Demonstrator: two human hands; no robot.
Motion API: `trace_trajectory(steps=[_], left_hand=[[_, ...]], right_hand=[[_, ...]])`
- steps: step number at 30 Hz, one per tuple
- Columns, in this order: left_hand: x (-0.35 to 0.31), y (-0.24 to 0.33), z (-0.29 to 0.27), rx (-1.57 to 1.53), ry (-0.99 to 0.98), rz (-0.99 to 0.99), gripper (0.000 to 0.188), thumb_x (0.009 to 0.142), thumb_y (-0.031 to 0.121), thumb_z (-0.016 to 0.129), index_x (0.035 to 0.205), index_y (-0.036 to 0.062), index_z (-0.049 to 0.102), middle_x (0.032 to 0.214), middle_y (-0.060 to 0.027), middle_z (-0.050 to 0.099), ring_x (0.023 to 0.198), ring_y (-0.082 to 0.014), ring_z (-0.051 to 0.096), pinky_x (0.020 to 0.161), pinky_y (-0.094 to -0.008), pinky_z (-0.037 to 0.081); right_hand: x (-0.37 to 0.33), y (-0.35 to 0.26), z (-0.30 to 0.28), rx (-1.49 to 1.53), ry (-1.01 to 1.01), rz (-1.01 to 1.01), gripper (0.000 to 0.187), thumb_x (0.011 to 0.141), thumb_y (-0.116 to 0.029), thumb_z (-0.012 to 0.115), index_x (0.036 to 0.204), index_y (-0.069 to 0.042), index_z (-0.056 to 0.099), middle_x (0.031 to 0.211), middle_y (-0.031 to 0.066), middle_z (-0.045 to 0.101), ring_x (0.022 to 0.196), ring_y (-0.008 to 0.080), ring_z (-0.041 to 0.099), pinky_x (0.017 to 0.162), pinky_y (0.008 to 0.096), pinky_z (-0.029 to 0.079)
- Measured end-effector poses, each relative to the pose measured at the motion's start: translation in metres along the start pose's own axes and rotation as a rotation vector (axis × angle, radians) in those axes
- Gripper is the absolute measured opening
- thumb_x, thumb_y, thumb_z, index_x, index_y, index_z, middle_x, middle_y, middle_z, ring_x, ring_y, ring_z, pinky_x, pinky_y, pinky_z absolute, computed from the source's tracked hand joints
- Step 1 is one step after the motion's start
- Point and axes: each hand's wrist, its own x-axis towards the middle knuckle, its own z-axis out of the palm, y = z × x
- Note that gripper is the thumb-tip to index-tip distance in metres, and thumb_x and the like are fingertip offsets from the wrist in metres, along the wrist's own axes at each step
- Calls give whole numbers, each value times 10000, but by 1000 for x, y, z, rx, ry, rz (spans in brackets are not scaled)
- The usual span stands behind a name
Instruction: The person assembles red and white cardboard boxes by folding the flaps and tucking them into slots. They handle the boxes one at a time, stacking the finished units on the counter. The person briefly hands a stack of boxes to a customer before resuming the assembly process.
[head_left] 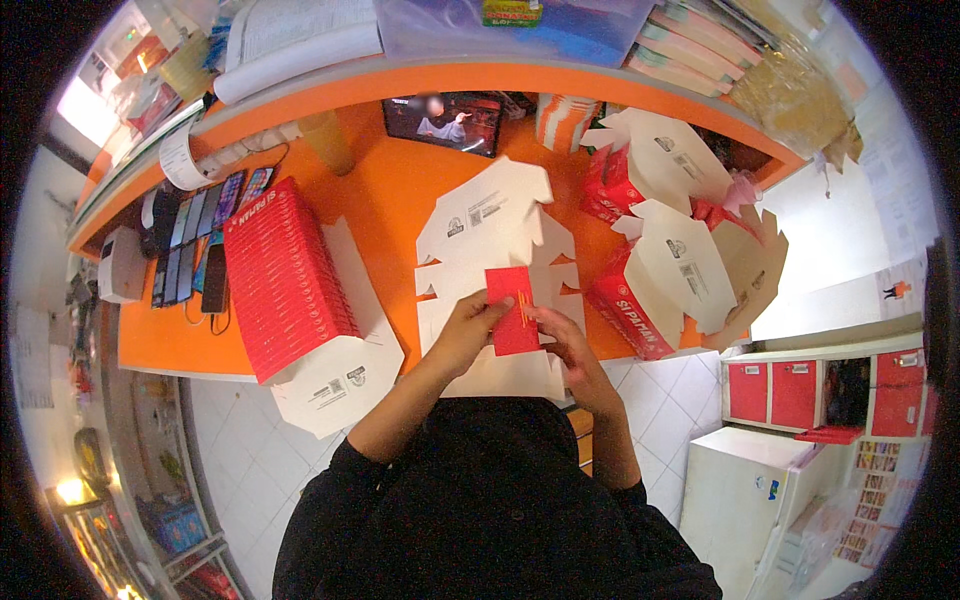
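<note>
A white cardboard box blank (pixel 480 215) lies spread out on the orange table in front of me, its notched flaps reaching away from me. At its middle a red panel (pixel 513 300) shows. My left hand (pixel 462 335) grips this panel at its left edge, with the thumb on the red face and the other fingers partly hidden. Against the panel's right edge, my right hand (pixel 575 352) has its fingers bent round the card. To the left rests a tall stack of red box blanks (pixel 285 285), with white flaps showing at its near end.
Several part-folded red and white boxes (pixel 680 265) crowd the table's right side. Phones (pixel 195 230) lie at the left. A tablet (pixel 445 122) with a lit screen leans under the orange shelf (pixel 480 78). The table's near edge runs just before my body.
</note>
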Motion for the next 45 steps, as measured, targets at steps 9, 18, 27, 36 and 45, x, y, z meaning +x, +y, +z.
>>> trace_trajectory(steps=[9, 18, 27, 36, 45], left_hand=[[-29, 26, 16, -428, 24, 85, 227, 958, 133, 509, 1135, 0, 558, 1101, -98, 628, 959, -168, 637, 868, -306, 535], [-46, 24, 17, -340, 63, 209, 202, 969, 136, 496, 1121, 24, 567, 1060, -55, 633, 866, -100, 613, 757, -237, 515], [-56, 16, 57, -464, 120, 275, 258, 996, 180, 445, 1154, 4, 547, 1087, -75, 611, 946, -119, 588, 825, -262, 493], [-65, 53, 23, 415, 100, 185, 270, 991, 198, 463, 1165, 21, 568, 950, -30, 610, 815, -91, 531, 733, -252, 452], [-59, 35, -16, 635, -45, 219, 284, 953, 207, 539, 1118, -17, 598, 810, -22, 633, 716, -85, 543, 656, -249, 458]], right_hand=[[3, -6, 28, -801, 154, -214, 559, 885, -389, 573, 1343, -87, 471, 1392, 193, 398, 1248, 372, 425, 1030, 442, 361], [20, -33, 40, -871, 156, -308, 524, 924, -378, 518, 1314, -29, 499, 1358, 217, 410, 1234, 373, 431, 1024, 449, 359], [29, -22, 67, -903, 440, -204, 523, 934, -255, 486, 1389, -18, 385, 1388, 263, 330, 1255, 437, 355, 1053, 497, 280], [33, -21, 48, -79, 366, 8, 501, 967, -261, 418, 1394, -5, 355, 1403, 231, 295, 1285, 357, 351, 1073, 427, 272], [71, -13, 9, -573, -19, -131, 123, 882, -114, 599, 990, -70, 637, 1345, 163, 362, 1264, 307, 361, 1034, 410, 340]])
